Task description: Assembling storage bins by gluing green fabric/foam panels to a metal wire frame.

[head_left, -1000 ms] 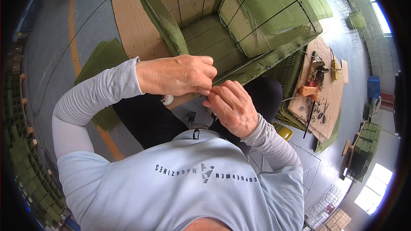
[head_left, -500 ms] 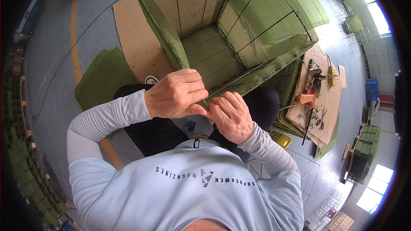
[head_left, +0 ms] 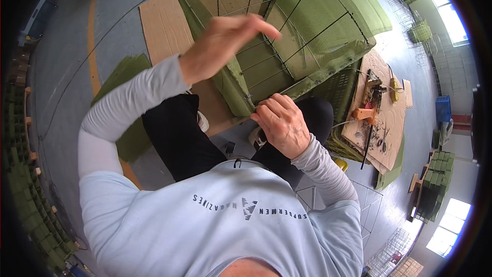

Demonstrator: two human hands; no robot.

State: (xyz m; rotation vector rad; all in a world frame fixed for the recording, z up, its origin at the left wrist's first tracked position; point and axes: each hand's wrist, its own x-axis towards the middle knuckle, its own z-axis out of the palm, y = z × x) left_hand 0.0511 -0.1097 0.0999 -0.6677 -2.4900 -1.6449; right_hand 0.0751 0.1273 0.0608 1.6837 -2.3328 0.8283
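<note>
Looking at: a person sitting over a wire-framed basket (head_left: 287, 36) lined with green mesh fabric, seen from a head camera pointing down

Right hand: right hand (head_left: 283, 123) is curled tight at the near corner of the basket, fingertips pressed together on the spot where the wire rim and green fabric meet. Looks like a pinch on the wire or a tie there, but whatever's between the fingers is too small to make out

Left hand: left hand (head_left: 225, 41) is up in the air above the basket's near wall, fingers loosely together and pointing right, holding nothing I can see

What changed: half a second ago both hands were bunched together at that same corner, knuckles nearly touching. Now the left has swung up and away while the right has stayed put

What that means: my guess is the two-handed bit at that corner just wrapped up, or the left pulled something thin through and away. Can't see a thread or wire, so don't quote me

Where the basket is: on the floor right in front of the knees, partly on a cardboard sheet (head_left: 164, 25), tipped so its open inside faces the camera

Also around: a board with hand tools (head_left: 376, 118) off to the right, a green mat (head_left: 125, 72) on the left, stacked green crates (head_left: 435, 184) further right
</note>
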